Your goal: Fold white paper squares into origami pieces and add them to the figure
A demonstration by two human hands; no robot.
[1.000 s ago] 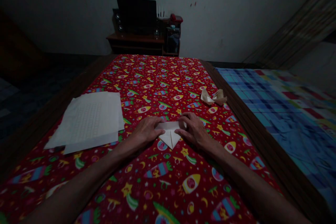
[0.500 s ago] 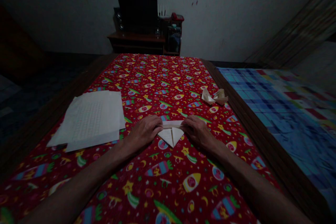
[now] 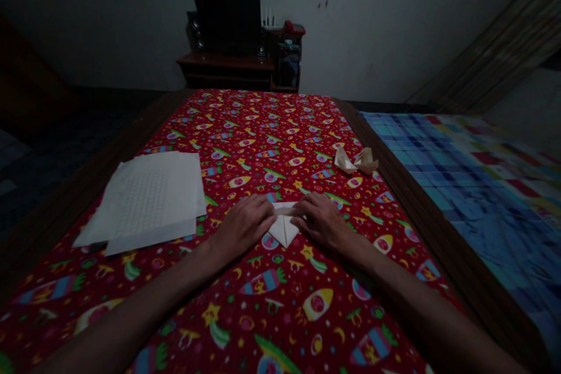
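Observation:
A small white folded paper (image 3: pixel 283 227), pointed towards me, lies on the red patterned cloth (image 3: pixel 272 128). My left hand (image 3: pixel 243 225) rests on its left side with fingers curled and pressed onto the paper's top edge. My right hand (image 3: pixel 319 221) does the same on the right side, fingertips meeting the left hand's over the top fold. Only the lower triangle of the paper shows between the hands.
A stack of white sheets (image 3: pixel 149 201) lies to the left. A crumpled folded paper piece (image 3: pixel 356 161) sits at the far right near the wooden edge (image 3: pixel 407 187). A blue checked cloth (image 3: pixel 473 181) lies to the right. A dark cabinet with a screen (image 3: pixel 232 41) stands by the wall.
Both hands have closed in over the paper's top edge, covering more of it. The top strip that showed between them is now folded down and narrower.

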